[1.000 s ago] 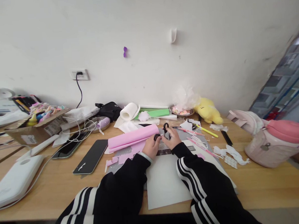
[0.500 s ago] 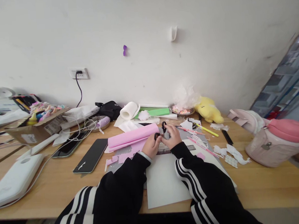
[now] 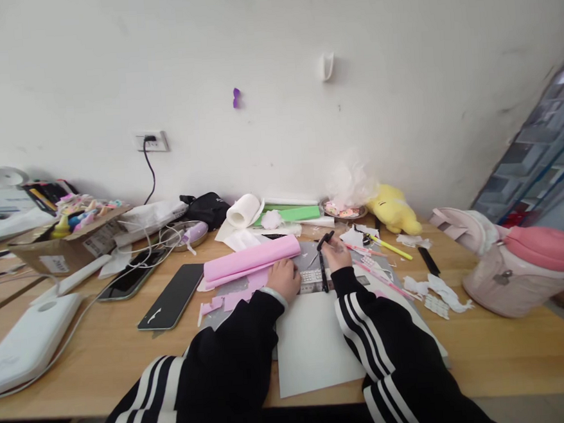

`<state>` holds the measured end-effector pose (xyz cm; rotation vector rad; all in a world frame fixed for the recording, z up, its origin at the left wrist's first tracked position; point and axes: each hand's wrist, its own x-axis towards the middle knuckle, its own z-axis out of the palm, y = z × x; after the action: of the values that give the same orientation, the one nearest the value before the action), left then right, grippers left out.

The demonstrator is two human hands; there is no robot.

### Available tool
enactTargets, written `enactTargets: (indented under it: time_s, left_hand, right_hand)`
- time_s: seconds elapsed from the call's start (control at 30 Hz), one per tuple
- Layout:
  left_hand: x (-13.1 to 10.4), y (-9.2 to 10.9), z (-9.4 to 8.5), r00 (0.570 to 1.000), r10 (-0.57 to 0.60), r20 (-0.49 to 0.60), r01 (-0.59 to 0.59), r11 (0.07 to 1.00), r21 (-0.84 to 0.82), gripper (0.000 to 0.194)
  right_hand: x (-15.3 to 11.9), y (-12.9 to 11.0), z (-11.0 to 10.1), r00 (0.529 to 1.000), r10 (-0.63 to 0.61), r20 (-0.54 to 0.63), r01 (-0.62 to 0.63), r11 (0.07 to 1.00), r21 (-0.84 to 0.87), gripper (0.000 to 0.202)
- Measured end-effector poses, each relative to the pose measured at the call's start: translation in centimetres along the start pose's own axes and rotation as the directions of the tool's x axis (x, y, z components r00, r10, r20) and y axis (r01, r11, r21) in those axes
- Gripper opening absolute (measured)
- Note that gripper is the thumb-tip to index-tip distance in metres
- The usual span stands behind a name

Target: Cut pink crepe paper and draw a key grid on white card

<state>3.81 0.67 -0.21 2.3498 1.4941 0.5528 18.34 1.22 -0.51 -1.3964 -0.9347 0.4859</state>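
Note:
In the head view, my right hand is closed on black-handled scissors, held above the ruler and the grey mat. My left hand rests with curled fingers at the right end of the pink paper roll; whether anything is under those fingers is hidden. Between the hands lies a sheet of small white pieces, with a metal ruler along its near side. White paper lies below both hands. Pink scraps are left of my left hand.
A black phone and a white power bank with a cable lie left. Behind are a white roll, green paper and a yellow plush toy. A pink bag stands right, near white scraps.
My hands have moved apart. The scissors, earlier between both hands, are now in my right hand alone, which has shifted right. My left hand has let go of them and lowered.

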Motion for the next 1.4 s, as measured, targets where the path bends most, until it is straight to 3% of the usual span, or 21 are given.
enactTargets:
  time_s: [0.27, 0.53, 1.07, 1.4]
  left_hand:
    - [0.2, 0.2, 0.0, 0.997, -0.03, 0.066, 0.026, 0.998, 0.058, 0.027]
    - [0.2, 0.2, -0.1, 0.997, -0.04, 0.068, 0.036, 0.998, 0.06, 0.026]
    - [0.4, 0.6, 0.1, 0.999, -0.008, 0.036, 0.008, 1.0, -0.001, 0.026]
    - [0.7, 0.3, 0.3, 0.991, 0.098, 0.086, -0.085, 0.986, -0.141, 0.025]
  right_hand:
    - [-0.4, -1.1, 0.1, 0.97, 0.243, 0.01, -0.243, 0.966, 0.086, 0.023]
    - [0.4, -1.9, -0.6, 0.939, 0.337, 0.067, -0.342, 0.934, 0.099, 0.02]
    - [0.6, -1.4, -0.5, 0.939, 0.34, 0.059, -0.345, 0.928, 0.143, 0.024]
    - [0.8, -1.3, -0.7, 0.956, 0.289, 0.045, -0.293, 0.937, 0.193, 0.044]
